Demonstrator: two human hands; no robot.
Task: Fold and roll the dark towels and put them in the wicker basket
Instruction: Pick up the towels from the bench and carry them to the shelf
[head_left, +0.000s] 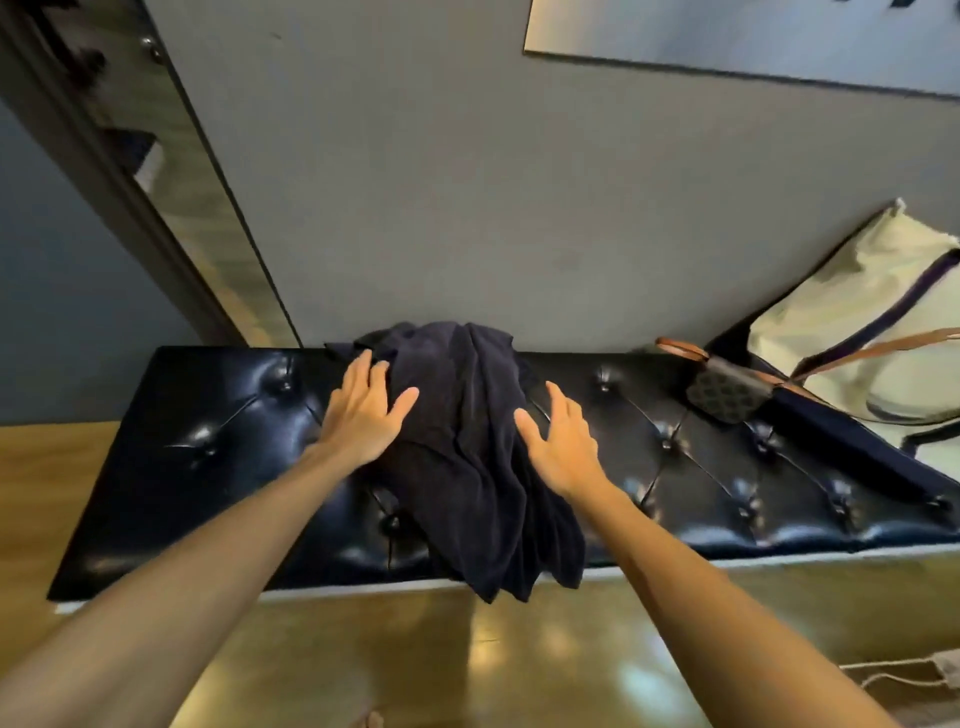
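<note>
A crumpled pile of dark navy towels (470, 447) lies across the middle of a black tufted leather bench (208, 457), its lower end hanging over the front edge. My left hand (366, 410) rests flat on the pile's left side, fingers spread. My right hand (561, 447) hovers with fingers apart at the pile's right edge, holding nothing. No wicker basket is in view.
A small patterned brown handbag (727, 389) with tan straps and a cream tote bag (852, 332) sit at the bench's right end against the grey wall. A mirror or door frame (171, 208) stands at the left. Wooden floor (467, 665) lies below.
</note>
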